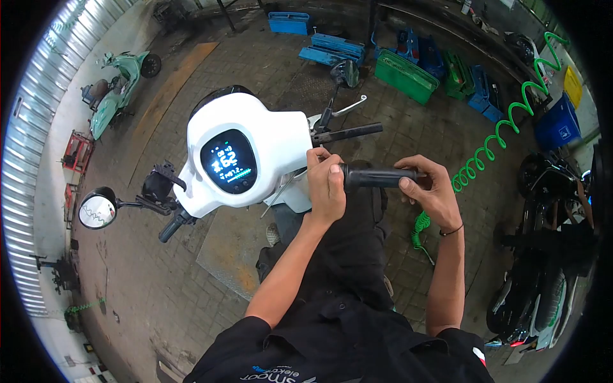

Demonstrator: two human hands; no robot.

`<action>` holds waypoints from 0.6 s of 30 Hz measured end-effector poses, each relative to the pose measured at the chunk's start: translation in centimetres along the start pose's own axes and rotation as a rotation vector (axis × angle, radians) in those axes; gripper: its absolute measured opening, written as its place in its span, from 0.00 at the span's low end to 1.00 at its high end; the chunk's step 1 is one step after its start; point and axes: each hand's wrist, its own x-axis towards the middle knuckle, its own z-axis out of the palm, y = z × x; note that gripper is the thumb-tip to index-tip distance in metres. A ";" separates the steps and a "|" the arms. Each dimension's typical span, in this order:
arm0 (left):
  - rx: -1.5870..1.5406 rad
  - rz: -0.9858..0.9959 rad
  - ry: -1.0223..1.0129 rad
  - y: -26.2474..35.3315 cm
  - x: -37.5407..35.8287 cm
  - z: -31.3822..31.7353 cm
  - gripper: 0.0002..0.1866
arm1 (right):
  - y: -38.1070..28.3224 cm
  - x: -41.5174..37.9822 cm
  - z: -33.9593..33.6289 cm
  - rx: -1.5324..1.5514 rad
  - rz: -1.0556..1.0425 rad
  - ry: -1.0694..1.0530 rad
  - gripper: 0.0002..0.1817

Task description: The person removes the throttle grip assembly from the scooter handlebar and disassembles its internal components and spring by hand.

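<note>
A black rubber handlebar grip (378,177) lies crosswise in front of my body, off the scooter. My left hand (326,187) is closed around its flanged end, with the thumb raised along it. At the other end, my right hand (433,190) pinches the grip between thumb and fingers. Just beyond my left hand, a bare dark handlebar end (350,133) sticks out from the white scooter front (278,137), beside a silver brake lever (351,106). The scooter's display (228,162) is lit with white digits.
Round mirrors (98,211) and a left grip (171,228) project from the scooter. Blue and green toolboxes (406,76) line the back. A coiled green air hose (488,148) hangs at the right, near a dark motorcycle (533,274). A mint scooter (118,94) stands far left.
</note>
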 end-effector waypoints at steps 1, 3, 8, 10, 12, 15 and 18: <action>-0.014 0.000 -0.009 -0.2 0.0 0.1 0.29 | -0.1 0.1 0.0 -0.002 -0.001 0.000 0.24; -0.018 0.002 -0.024 -0.4 0.0 0.0 0.29 | -0.2 0.2 0.0 -0.033 0.024 -0.030 0.24; -0.046 0.033 -0.058 -0.1 0.2 -0.2 0.29 | -1.3 0.5 0.1 -0.083 0.155 -0.177 0.27; -0.027 0.016 -0.123 -0.1 0.2 -0.4 0.31 | -1.5 0.6 0.9 -0.154 0.117 -0.204 0.27; -0.041 -0.002 -0.124 -0.2 0.3 -0.3 0.31 | -1.3 0.8 1.5 -0.159 0.098 -0.171 0.26; -0.050 -0.048 -0.146 -0.1 0.0 -0.6 0.31 | -0.9 0.8 2.2 -0.166 0.059 -0.131 0.24; -0.057 -0.074 -0.148 -0.3 -0.2 -0.6 0.32 | -0.7 1.0 2.5 -0.189 0.023 -0.120 0.23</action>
